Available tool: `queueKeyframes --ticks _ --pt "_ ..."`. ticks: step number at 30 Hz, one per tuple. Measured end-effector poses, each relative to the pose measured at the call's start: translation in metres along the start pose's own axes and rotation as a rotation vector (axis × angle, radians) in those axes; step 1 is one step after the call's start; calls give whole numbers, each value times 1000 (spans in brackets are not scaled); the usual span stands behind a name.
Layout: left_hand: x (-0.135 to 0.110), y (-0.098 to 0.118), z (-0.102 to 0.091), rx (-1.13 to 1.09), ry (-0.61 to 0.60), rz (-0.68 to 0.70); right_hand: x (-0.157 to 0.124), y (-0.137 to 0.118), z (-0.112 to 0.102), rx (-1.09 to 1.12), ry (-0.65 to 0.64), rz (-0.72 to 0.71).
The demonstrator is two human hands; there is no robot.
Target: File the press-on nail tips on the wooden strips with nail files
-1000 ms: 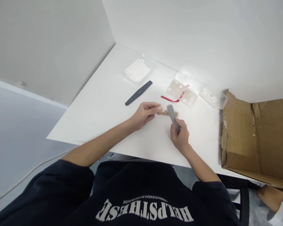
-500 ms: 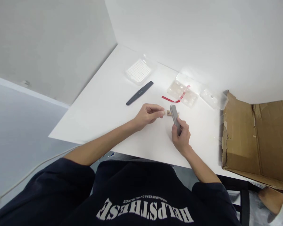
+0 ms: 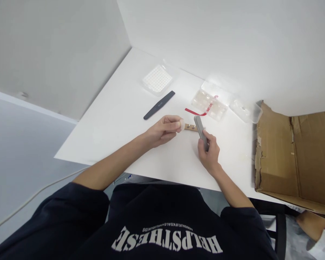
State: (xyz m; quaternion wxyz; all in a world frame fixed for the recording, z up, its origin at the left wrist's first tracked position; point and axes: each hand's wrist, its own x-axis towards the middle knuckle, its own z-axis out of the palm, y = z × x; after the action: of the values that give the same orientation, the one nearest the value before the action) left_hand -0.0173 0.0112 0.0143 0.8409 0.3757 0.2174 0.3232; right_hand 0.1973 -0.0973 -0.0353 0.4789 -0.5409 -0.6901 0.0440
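My left hand pinches the pale end of a small tan strip with little studs along it. The strip's far end is hidden behind a grey nail file, held upright-tilted in my right hand. The file's upper part touches or overlaps the strip. Both hands are held just above the white table, close together near its middle.
A black nail file lies beyond my hands. Behind it are a clear tray with a white grid, a clear blister tray with a red strip, and a clear box. A large cardboard box stands at right.
My left hand has shifted slightly left with the strip. The grey file now stands higher and covers the strip's right end.
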Motion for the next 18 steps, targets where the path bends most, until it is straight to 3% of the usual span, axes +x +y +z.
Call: queueKeyframes --ticks 11,18 --pt "-2 -4 -1 141 -108 38 -2 -10 2 53 8 -14" --pt "3 -13 10 327 28 67 6 -21 -9 292 -102 224"
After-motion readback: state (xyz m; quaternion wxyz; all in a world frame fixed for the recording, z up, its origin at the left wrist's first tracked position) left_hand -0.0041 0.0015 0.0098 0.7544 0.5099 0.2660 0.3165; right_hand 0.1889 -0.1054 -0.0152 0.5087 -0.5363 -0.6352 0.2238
